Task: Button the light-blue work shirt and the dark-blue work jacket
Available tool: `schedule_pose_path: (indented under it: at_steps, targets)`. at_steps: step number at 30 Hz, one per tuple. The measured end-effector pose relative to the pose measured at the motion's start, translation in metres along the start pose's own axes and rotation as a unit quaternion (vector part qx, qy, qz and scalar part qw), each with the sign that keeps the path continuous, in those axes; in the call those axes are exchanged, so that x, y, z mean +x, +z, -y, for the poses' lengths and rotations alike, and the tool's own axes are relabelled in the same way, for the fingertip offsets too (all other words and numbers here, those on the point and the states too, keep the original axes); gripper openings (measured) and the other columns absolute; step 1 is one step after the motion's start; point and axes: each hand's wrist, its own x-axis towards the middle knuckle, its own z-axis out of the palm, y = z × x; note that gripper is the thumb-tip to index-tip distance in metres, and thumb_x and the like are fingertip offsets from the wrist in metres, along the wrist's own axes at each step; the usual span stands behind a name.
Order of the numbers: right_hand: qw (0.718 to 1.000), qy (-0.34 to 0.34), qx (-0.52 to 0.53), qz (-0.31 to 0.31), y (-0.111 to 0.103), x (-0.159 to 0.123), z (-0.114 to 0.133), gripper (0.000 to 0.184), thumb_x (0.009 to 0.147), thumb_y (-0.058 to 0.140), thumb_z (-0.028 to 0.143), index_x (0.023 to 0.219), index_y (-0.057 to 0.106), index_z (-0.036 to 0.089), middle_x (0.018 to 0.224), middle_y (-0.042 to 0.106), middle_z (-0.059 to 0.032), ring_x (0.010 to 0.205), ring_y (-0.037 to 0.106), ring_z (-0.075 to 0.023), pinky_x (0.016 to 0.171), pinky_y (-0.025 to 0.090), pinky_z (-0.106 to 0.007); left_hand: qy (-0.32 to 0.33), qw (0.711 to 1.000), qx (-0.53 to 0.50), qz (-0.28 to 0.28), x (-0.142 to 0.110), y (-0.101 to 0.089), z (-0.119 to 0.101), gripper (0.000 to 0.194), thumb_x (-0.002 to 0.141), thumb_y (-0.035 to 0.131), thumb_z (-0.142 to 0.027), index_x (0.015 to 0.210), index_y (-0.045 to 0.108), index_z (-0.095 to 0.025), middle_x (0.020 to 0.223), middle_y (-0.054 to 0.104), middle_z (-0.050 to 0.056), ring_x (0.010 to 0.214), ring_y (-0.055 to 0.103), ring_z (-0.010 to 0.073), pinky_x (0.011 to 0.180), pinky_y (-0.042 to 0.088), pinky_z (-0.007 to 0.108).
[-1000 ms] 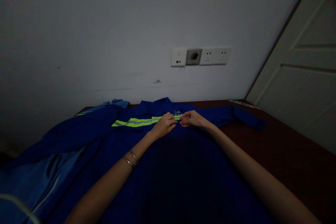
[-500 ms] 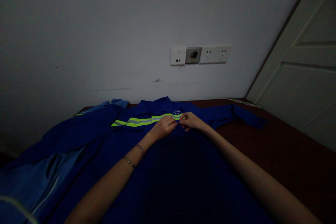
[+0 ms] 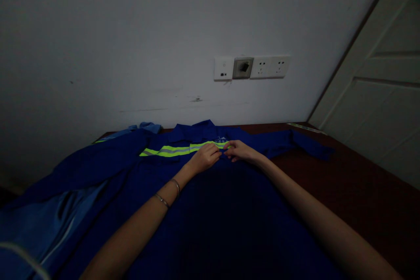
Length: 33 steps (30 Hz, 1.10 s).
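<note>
- Right now one dark blue jacket point(image 3: 210, 192) lies spread out below both your hands, its one collar point(image 3: 194, 132) beyond them and its two sleeves reaching out on either side.
- Across its chest runs a yellow reflective band point(image 3: 167, 151), with one pale emblem point(image 3: 221, 139) just beyond your fingertips.
- Your left hand point(image 3: 205, 156) rests over the band, fingers curled and close together; you may have cloth under them, but I cannot tell.
- Your right hand point(image 3: 241, 150) faces it, just beside, thumb and forefinger bent to a narrow gap at the band's edge; whether they grip anything is too small to tell.
- You wear two bracelets point(image 3: 162, 200) on your left forearm.
- Lighter blue cloth point(image 3: 42, 227) lies to your left, partly beneath the jacket.
- Under the jacket you have one red-brown surface point(image 3: 321, 183), with four socket panels point(image 3: 243, 68) on the wall point(image 3: 131, 43) and one door point(image 3: 377, 118) to your right.
</note>
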Motion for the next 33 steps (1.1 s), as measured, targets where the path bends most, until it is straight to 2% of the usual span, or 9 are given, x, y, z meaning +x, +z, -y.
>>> schedule_pose_path:
  at_steps: [4,12,21,24,27,30,33]
  targets:
    - [0.999,-0.021,-0.025,-0.013,0.0,0.004,-0.003,0.022,0.062,0.051,0.006,0.082,0.052,0.014,0.051,0.05,0.0048,0.045,0.047,-0.0054,0.041,0.039,-0.014,0.006,1.0,0.005,-0.002,-0.001,0.002,0.001,0.027,0.088,0.034,-0.019,0.082,0.06,-0.012,0.077,0.056,0.008,0.078,0.05,0.016,0.073,0.041,0.032]
    - [0.993,-0.091,-0.066,-0.039,-0.001,0.013,-0.011,0.023,0.059,0.047,0.005,0.078,0.044,0.016,0.048,0.048,0.0078,0.037,0.044,-0.0063,0.039,0.039,-0.018,0.02,0.999,0.028,-0.001,-0.002,0.007,0.004,0.028,0.089,0.033,-0.017,0.078,0.059,-0.013,0.073,0.055,0.007,0.076,0.048,0.0157,0.071,0.037,0.031]
    - [0.979,-0.102,-0.166,-0.065,0.003,0.01,-0.009,0.016,0.06,0.052,0.007,0.072,0.048,0.016,0.05,0.051,0.0065,0.036,0.046,-0.0051,0.036,0.035,-0.015,0.002,1.0,0.019,0.004,-0.001,0.006,0.001,0.028,0.088,0.034,-0.017,0.078,0.06,-0.013,0.075,0.056,0.007,0.078,0.048,0.0164,0.072,0.036,0.032]
    - [0.98,-0.083,-0.171,-0.051,0.001,0.008,-0.007,0.011,0.06,0.055,0.009,0.07,0.054,0.013,0.054,0.056,0.0026,0.04,0.052,-0.0069,0.039,0.039,-0.015,-0.039,0.999,-0.022,-0.002,0.002,0.007,-0.003,0.024,0.086,0.039,-0.019,0.079,0.062,-0.014,0.077,0.058,0.007,0.083,0.048,0.0171,0.075,0.036,0.033]
    - [0.988,-0.059,-0.133,-0.04,-0.005,0.005,-0.005,0.009,0.06,0.057,0.012,0.068,0.06,0.011,0.058,0.06,-0.0011,0.046,0.056,-0.0093,0.045,0.045,-0.018,-0.115,0.989,-0.093,-0.019,0.006,0.009,-0.004,0.019,0.083,0.047,-0.021,0.079,0.064,-0.015,0.079,0.06,0.006,0.085,0.048,0.0169,0.076,0.036,0.032]
    - [0.993,-0.063,-0.103,-0.016,-0.01,0.001,0.0,0.013,0.058,0.059,0.013,0.07,0.063,0.01,0.061,0.062,-0.0023,0.05,0.057,-0.0101,0.05,0.048,-0.02,-0.195,0.964,-0.176,-0.037,0.011,0.012,-0.003,0.012,0.077,0.054,-0.019,0.077,0.066,-0.017,0.077,0.063,0.004,0.08,0.051,0.0151,0.075,0.037,0.03]
    - [0.989,-0.086,-0.119,-0.011,-0.012,-0.004,0.005,0.018,0.056,0.061,0.013,0.074,0.064,0.01,0.062,0.063,-0.0024,0.051,0.057,-0.0102,0.05,0.046,-0.02,-0.244,0.938,-0.241,-0.045,0.015,0.012,-0.003,0.01,0.073,0.059,-0.017,0.077,0.068,-0.018,0.077,0.066,0.001,0.076,0.052,0.0135,0.074,0.038,0.028]
